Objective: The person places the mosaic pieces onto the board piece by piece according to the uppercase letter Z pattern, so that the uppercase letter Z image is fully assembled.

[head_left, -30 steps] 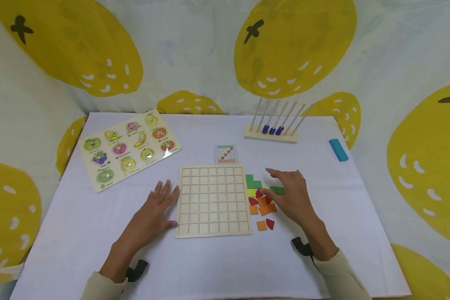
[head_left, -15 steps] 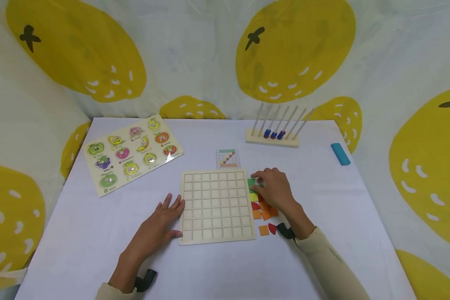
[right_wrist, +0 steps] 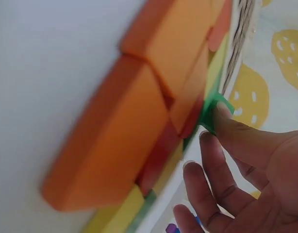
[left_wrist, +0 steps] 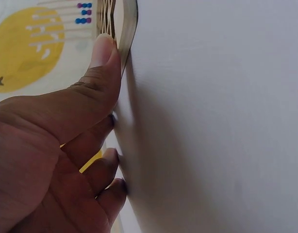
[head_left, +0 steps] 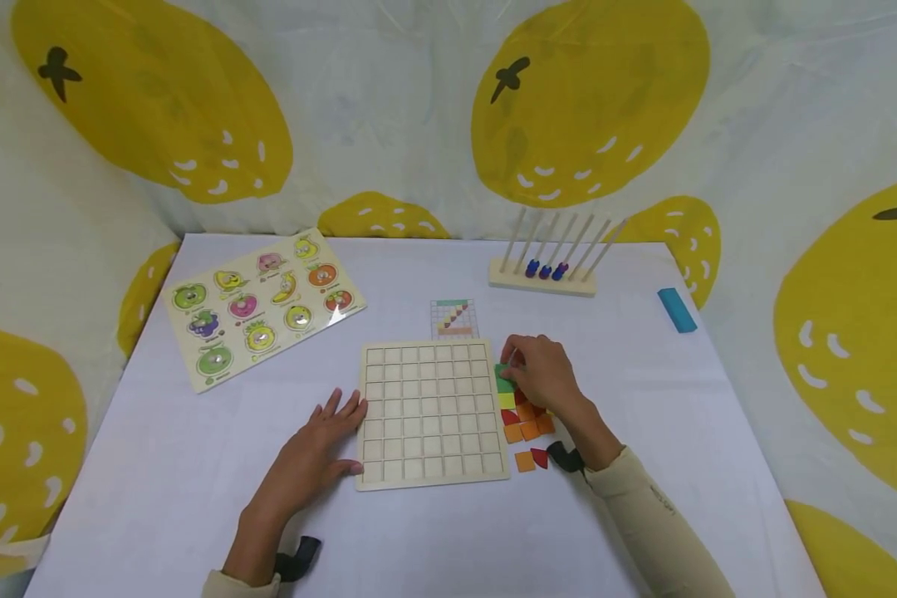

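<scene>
White worktop (head_left: 433,548) spreads beneath me as I seem to be picking out a green piece (head_left: 505,384), which likely calls for a clear lift next, my right hand (head_left: 542,374) arched over it in a pinch, my left hand (head_left: 314,453), fingers loosely spread, touching the grid board (head_left: 433,414) between them.

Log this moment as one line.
left hand: touches grid board; right hand: pinches green piece; pattern card: beyond board; orange tiles: right of board

The left grip (head_left: 312,463) lies spread; the right grip (head_left: 542,370) is bent, pinching.
</scene>
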### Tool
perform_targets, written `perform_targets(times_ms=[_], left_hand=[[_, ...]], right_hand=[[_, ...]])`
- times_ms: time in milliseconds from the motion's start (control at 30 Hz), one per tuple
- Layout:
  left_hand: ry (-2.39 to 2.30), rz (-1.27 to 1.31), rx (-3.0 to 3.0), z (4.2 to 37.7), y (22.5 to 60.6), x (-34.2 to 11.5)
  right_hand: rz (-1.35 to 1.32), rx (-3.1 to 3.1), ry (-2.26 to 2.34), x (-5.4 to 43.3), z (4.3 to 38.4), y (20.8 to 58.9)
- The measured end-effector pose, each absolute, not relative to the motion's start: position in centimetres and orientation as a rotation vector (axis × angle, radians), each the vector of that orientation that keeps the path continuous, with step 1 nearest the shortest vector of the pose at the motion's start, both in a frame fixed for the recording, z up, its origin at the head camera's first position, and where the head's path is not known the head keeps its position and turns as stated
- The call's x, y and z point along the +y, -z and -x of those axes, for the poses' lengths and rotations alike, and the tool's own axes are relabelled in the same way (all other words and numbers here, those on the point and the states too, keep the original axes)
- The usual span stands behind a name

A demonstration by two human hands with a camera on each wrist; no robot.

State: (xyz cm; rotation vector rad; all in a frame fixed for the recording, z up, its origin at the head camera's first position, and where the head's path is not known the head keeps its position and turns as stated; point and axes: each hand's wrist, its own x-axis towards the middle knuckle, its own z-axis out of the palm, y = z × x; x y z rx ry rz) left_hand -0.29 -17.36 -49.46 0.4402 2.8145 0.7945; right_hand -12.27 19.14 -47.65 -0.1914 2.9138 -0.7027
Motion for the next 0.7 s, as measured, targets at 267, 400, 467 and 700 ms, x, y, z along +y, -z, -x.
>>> perform_targets(times_ms=[267,400,467,700], left_hand=[[-0.858,-0.368,2.811,0.3,49.6,-17.3],[-0.876,-0.327,2.803,0.3,49.6,-17.2],[-0.879,-0.309,2.799,0.3,49.6,-17.1],[-0.882,-0.269,2.774,0.3,49.7,-16.9]], right_hand=[[0.172,2.941,0.845,18.0,12.7,46.5],[0.270,2.936,0.922,16.6,13.1,46.1],[0.324,2.924,0.945,15.6,13.3,46.0],[0.396,2.865,0.979,11.8,14.1,45.9]])
